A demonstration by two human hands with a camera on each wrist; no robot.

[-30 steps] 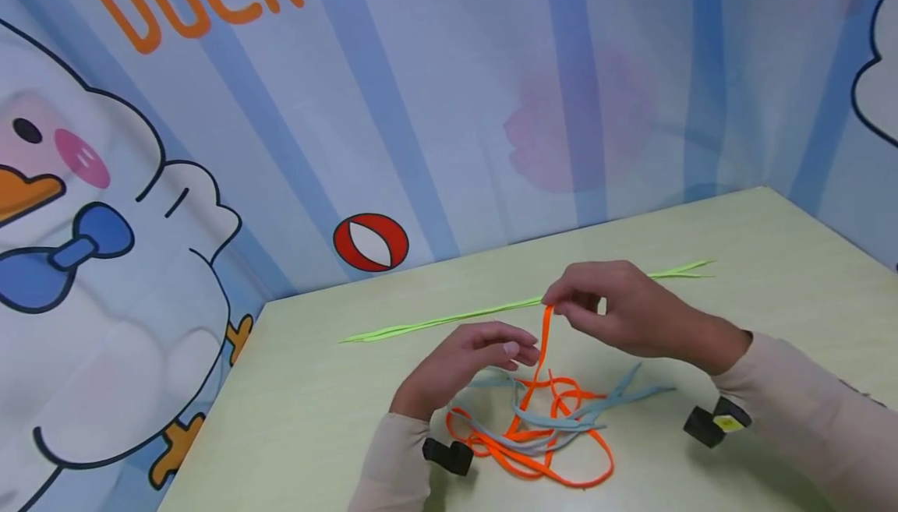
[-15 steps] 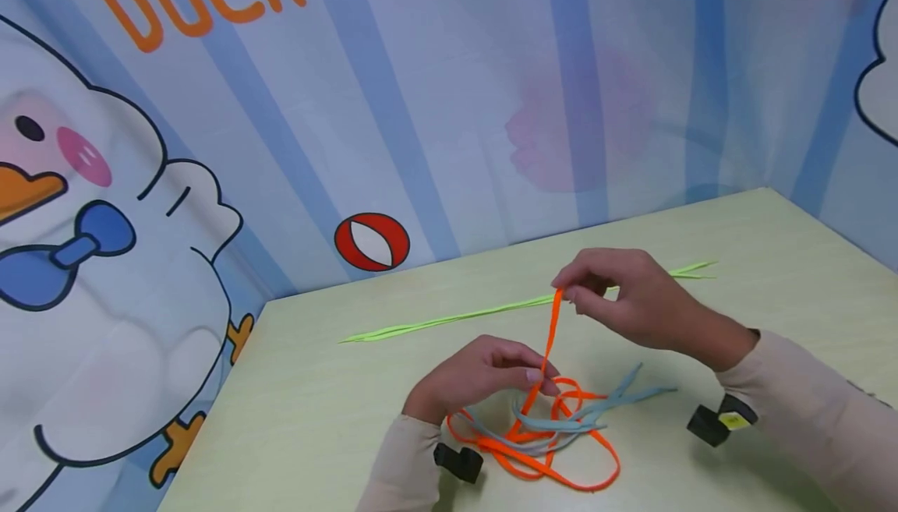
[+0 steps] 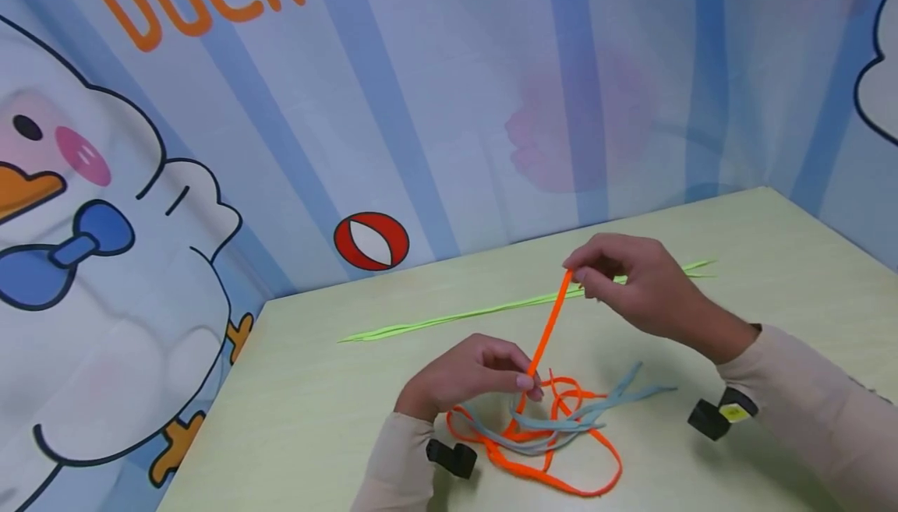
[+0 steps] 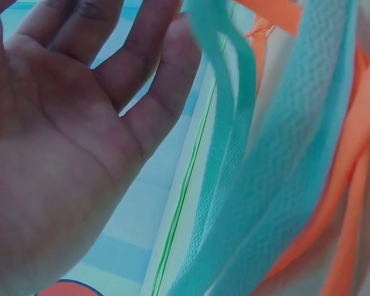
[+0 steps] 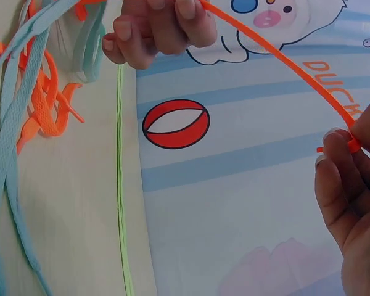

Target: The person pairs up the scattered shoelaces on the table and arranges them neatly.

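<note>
An orange shoelace (image 3: 550, 325) runs straight and slanted between my two hands. My right hand (image 3: 641, 282) pinches its upper part between thumb and fingers, raised over the table; the right wrist view shows a short end (image 5: 321, 149) poking out past the fingertips. Lower and to the left, my left hand (image 3: 463, 376) pinches the same lace between thumb and forefinger. Below the hands lies a loose tangle of orange lace (image 3: 578, 489) and light blue shoelace (image 3: 617, 400). In the left wrist view the light blue lace (image 4: 277, 129) hangs close beside the palm and hides part of the orange.
A bright green shoelace (image 3: 456, 316), laid out nearly straight, stretches across the back of the pale table (image 3: 295, 403). Behind the table stands a printed backdrop (image 3: 449, 107) with a duck and a red-and-white ball. A black wrist camera (image 3: 452, 459) sits below the left sleeve.
My right hand has risen and moved right, drawing the orange lace up. My left hand has come down and now grips the lace. The green lace lies as before.
</note>
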